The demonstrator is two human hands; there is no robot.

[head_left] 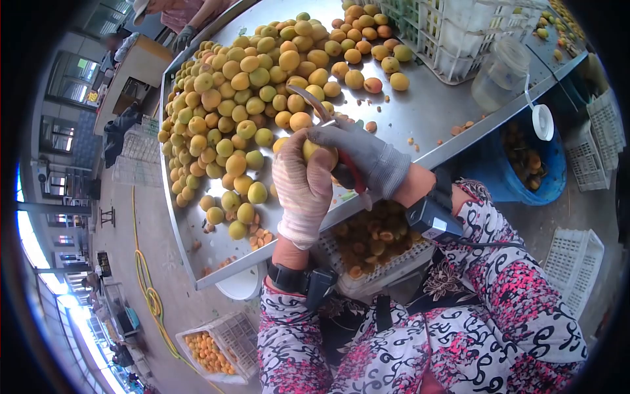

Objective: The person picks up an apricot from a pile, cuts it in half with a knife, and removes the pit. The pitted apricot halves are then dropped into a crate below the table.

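My left hand [304,184], in a pale striped glove, is closed round a yellow-green fruit [311,150] over the metal table's front part. Beside it, my right hand [367,154], in a grey glove, is wrapped round a red-handled tool [354,172] with a curved metal blade [311,100] that points up and left. The fingers of both hands meet at the fruit. A large heap of yellow and green fruits [230,98] lies just beyond my hands on the metal table [426,111]. Fruit pieces [258,238] lie near the table's front edge.
Below the edge stands a crate of fruit pieces [377,244]. To the right are a blue bin [554,177], a clear jar [500,75] and a white basket [446,46] on the table. A crate of orange fruits [209,353] is at lower left. Another person's gloved hand [184,38] rests beyond the table's far-left corner.
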